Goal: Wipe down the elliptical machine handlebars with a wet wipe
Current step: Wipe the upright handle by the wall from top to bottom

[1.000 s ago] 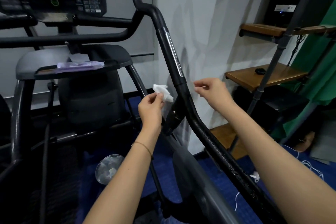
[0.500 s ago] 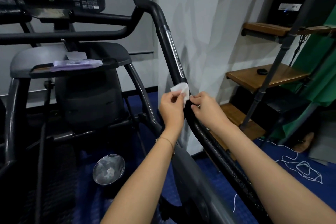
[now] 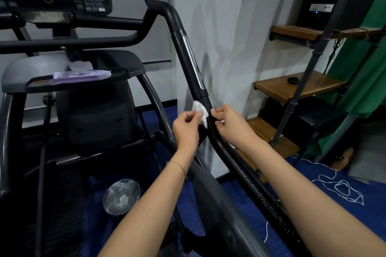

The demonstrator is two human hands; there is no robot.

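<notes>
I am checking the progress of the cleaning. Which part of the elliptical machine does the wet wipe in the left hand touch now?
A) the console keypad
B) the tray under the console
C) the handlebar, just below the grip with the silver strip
C: the left hand pinches the wet wipe against the black handlebar, right under the grip section that carries the silver strip.

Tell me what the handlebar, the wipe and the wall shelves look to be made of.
Handlebar: likely metal tube; upper grip smooth matte black, perhaps plastic or rubber, with a shiny chrome-like strip; below, a pebbled black coating with glints. Wipe: thin white nonwoven fabric, crumpled and limp. Shelves: wood, warm brown with a satin sheen, on dark pipe-like supports.
</notes>
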